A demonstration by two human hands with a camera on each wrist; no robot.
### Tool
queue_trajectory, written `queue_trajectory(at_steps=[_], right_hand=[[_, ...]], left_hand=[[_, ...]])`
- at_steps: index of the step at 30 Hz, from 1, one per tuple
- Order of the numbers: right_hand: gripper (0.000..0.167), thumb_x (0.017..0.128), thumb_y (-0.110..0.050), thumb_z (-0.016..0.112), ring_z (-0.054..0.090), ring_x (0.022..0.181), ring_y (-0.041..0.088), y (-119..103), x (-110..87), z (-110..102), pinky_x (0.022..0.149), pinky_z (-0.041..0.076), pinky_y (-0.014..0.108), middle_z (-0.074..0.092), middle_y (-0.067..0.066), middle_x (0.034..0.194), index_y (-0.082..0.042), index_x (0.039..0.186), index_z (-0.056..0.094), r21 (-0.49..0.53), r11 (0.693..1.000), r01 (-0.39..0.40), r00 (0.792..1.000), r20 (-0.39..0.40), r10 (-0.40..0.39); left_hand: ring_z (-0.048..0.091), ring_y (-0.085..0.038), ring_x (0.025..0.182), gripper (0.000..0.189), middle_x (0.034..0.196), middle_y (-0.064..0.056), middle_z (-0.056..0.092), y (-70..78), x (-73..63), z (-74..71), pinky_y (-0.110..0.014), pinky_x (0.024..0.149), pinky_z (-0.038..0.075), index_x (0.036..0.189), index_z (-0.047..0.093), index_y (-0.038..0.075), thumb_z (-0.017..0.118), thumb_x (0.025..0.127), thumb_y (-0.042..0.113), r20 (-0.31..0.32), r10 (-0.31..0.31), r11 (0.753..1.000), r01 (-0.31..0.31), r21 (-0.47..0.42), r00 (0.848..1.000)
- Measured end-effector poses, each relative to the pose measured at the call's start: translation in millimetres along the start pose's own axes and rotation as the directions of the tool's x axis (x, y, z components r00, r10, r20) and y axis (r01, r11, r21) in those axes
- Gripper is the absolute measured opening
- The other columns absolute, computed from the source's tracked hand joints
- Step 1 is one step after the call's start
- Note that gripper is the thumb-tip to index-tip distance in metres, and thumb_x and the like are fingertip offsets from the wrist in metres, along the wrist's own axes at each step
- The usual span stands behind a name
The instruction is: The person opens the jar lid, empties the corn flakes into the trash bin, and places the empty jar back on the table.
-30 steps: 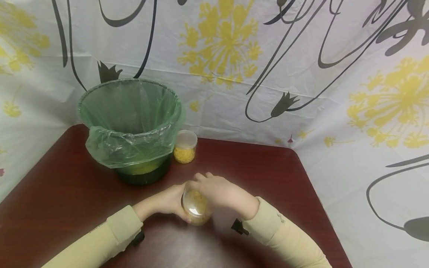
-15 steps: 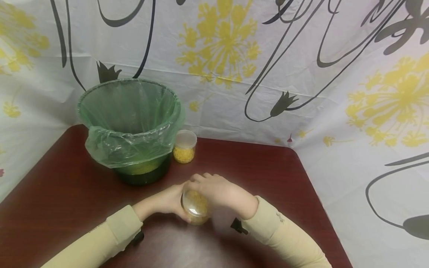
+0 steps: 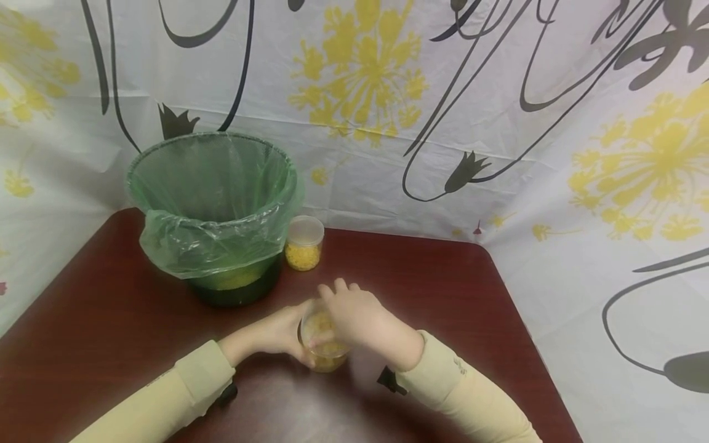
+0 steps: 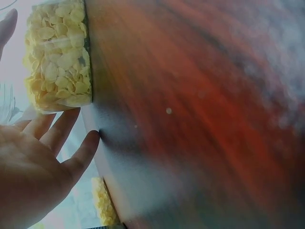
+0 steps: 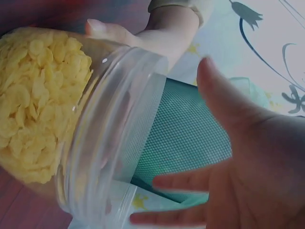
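Note:
A clear plastic jar (image 3: 328, 363) of yellow flakes stands near the middle of the table. My left hand (image 3: 285, 335) holds it from the left side, with the thumb near the front. In the left wrist view the flakes fill most of the jar (image 4: 57, 57). Over the jar's top is my right hand (image 3: 357, 320), hiding part of the rim. The right wrist view shows that hand (image 5: 262, 162) with thumb and fingers spread, a gap between them and the jar's translucent, ridged top (image 5: 116, 109).
A mesh bin (image 3: 235, 295) with a green plastic liner (image 3: 210, 246) stands at the back left of the dark red table (image 3: 415, 264). Beside it is a second jar (image 3: 303, 253), partly filled with yellow flakes. Patterned white sheets (image 3: 354, 184) hang behind and to the right.
My right hand has lifted slightly and spread its fingers over the jar's top, showing more of it. The left hand and jar have hardly moved.

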State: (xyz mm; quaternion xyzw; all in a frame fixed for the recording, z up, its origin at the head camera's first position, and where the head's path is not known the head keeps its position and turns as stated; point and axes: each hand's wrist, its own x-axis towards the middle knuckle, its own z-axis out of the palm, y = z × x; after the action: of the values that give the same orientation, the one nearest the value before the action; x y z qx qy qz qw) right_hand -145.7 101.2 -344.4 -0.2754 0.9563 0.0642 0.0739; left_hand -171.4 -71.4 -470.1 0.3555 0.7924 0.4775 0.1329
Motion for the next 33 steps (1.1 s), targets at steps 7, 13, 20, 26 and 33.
queue_trajectory(at_steps=[7,13,20,26,33], right_hand=[[0.087,0.063,-0.070,0.073,0.060,0.076,0.029,-8.3,-0.1,5.4,0.062,0.052,0.038,0.052,0.011,0.095,-0.008,0.120,0.053,0.007,0.994,-0.110,0.992,0.056,0.110],[0.086,0.062,-0.069,0.074,0.061,0.075,0.028,-8.7,2.2,8.2,0.060,0.052,0.037,0.051,0.010,0.095,-0.008,0.120,0.054,-0.020,0.993,-0.112,0.990,0.082,0.113],[0.086,0.060,-0.064,0.079,0.060,0.078,0.029,-6.8,3.7,7.4,0.061,0.052,0.038,0.051,0.009,0.099,-0.010,0.121,0.053,-0.020,0.997,-0.074,0.994,0.084,0.076],[0.086,0.057,-0.056,0.083,0.059,0.083,0.029,-4.3,3.6,6.3,0.062,0.051,0.037,0.051,0.007,0.104,-0.013,0.125,0.052,-0.018,1.000,-0.020,0.996,0.083,0.022],[0.085,0.060,-0.050,0.085,0.055,0.088,0.028,-1.7,3.7,2.9,0.067,0.050,0.036,0.050,0.006,0.109,-0.016,0.130,0.051,-0.017,0.999,0.046,0.993,0.110,-0.044]], left_hand=[[0.055,-0.014,0.107,0.109,0.122,0.002,0.057,-2.0,-0.7,0.4,-0.032,0.093,0.044,0.145,0.034,0.014,0.092,0.053,0.029,0.008,-0.013,1.000,0.013,-0.006,1.000],[0.056,-0.013,0.106,0.106,0.120,0.003,0.058,-3.2,0.1,0.8,-0.032,0.092,0.045,0.142,0.037,0.015,0.092,0.053,0.032,0.010,-0.021,1.000,0.021,0.010,1.000],[0.056,-0.013,0.104,0.101,0.114,0.003,0.059,-3.0,0.2,1.0,-0.032,0.091,0.045,0.137,0.040,0.014,0.093,0.053,0.033,-0.002,-0.022,1.000,0.022,0.005,1.000],[0.056,-0.013,0.102,0.098,0.111,0.002,0.059,-3.9,0.1,1.7,-0.032,0.090,0.046,0.134,0.040,0.015,0.093,0.053,0.032,-0.002,-0.034,0.999,0.034,-0.001,0.999],[0.055,-0.015,0.106,0.099,0.116,0.001,0.057,-4.7,0.1,1.9,-0.033,0.094,0.044,0.134,0.039,0.015,0.093,0.053,0.033,-0.003,0.001,1.000,-0.001,-0.015,1.000]])
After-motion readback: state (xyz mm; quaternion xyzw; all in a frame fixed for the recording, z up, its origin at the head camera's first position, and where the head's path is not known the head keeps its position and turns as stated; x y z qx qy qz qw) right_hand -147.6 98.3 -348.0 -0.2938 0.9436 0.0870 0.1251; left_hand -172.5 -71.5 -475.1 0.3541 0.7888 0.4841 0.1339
